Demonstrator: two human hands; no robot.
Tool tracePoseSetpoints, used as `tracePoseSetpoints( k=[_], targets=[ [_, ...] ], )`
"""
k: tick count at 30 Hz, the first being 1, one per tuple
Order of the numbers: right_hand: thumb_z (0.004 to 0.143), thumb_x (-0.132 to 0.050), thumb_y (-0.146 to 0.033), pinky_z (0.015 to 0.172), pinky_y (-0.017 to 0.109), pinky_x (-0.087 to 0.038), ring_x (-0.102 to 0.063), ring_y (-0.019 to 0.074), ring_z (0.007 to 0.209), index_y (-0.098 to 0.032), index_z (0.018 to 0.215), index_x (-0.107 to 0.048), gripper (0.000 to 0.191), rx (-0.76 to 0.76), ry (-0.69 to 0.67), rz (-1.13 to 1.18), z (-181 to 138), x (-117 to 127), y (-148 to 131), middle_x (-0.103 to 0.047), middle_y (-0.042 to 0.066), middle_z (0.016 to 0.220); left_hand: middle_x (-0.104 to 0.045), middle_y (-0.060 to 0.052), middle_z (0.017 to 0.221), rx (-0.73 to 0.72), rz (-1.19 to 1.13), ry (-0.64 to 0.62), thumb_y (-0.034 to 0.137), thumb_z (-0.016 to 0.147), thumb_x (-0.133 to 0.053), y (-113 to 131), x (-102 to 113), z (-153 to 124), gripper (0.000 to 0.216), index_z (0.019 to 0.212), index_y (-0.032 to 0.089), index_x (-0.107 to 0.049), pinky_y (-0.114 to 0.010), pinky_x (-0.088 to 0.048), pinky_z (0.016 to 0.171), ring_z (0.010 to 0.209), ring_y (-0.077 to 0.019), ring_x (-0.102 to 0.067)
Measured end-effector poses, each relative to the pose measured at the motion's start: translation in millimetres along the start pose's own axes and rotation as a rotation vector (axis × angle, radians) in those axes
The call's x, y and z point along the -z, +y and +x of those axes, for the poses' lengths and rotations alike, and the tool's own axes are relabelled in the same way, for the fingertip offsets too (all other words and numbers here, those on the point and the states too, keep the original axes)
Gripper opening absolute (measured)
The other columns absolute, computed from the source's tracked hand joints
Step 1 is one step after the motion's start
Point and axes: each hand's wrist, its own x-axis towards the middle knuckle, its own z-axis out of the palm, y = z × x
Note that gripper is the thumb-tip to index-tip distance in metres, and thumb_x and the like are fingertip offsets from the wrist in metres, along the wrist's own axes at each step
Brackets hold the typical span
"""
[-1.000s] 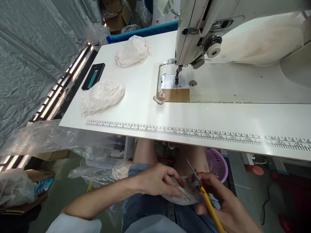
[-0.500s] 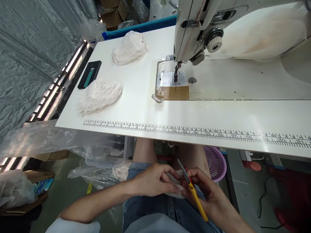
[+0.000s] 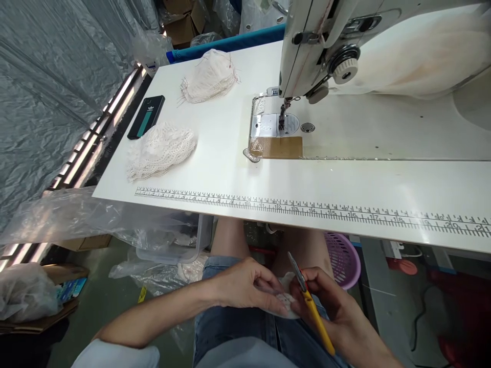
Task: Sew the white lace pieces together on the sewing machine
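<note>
Over my lap, my left hand pinches a small piece of white lacy fabric between thumb and fingers. My right hand has a pair of scissors with yellow handles tucked in it, blades pointing up and away from me. The fingertips of that hand also meet the right side of the fabric. Part of the fabric is hidden behind my fingers. Whether the scissor blades are parted I cannot tell.
A sewing machine stands on the white table, whose front edge carries a printed ruler. Two white lace bundles, a near one and a far one, lie beside a phone. Below are a purple basket and a clear bin.
My hands have shifted slightly, and more of the white fabric's lacy part shows between them. The scissors have moved a little to the right in the view, which has itself shifted slightly.
</note>
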Motion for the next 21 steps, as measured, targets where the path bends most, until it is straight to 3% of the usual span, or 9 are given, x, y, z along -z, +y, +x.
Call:
tracePoseSetpoints(
  k=[9, 16, 21],
  targets=[
    [0.075, -0.066, -0.03, 0.062, 0.02, -0.049, -0.055, 0.0126, 0.067, -0.022, 0.087, -0.054, 0.019, 0.035, -0.021, -0.084, 2, 3, -12, -0.058, -0.001, 0.074, -0.066, -0.002, 0.066, 0.006, -0.044, 0.071, 0.047, 0.058, -0.078, -5, -2, 4, 0.043, 0.081, 0.011, -0.074, -0.018, -0.037, 0.055, 0.057, -0.0089, -0.053],
    [0.071, -0.069, -0.035, 0.064, 0.017, -0.053, -0.067, 0.0182, 0.081, -0.023, 0.1, -0.056, 0.034, 0.043, -0.046, -0.487, -17, 41, 7, -0.068, 0.005, 0.09, -0.069, -0.006, 0.074, 0.006, -0.008, 0.069, 0.044, 0.059, -0.079, -2, 4, -1, 0.044, 0.086, 0.01, -0.074, -0.022, -0.047, 0.065, 0.067, -0.0143, -0.062],
    [0.066, -0.072, -0.031, 0.059, 0.017, -0.053, -0.067, 0.0168, 0.067, -0.026, 0.099, -0.057, 0.037, 0.031, -0.027, -0.6, -41, 58, 27, -0.069, 0.0, 0.078, -0.072, -0.007, 0.078, -0.024, 0.079, 0.071, 0.04, 0.065, -0.076, 0, 5, -4, 0.037, 0.087, 0.011, -0.074, -0.022, -0.048, 0.066, 0.072, -0.017, -0.066]
  ],
)
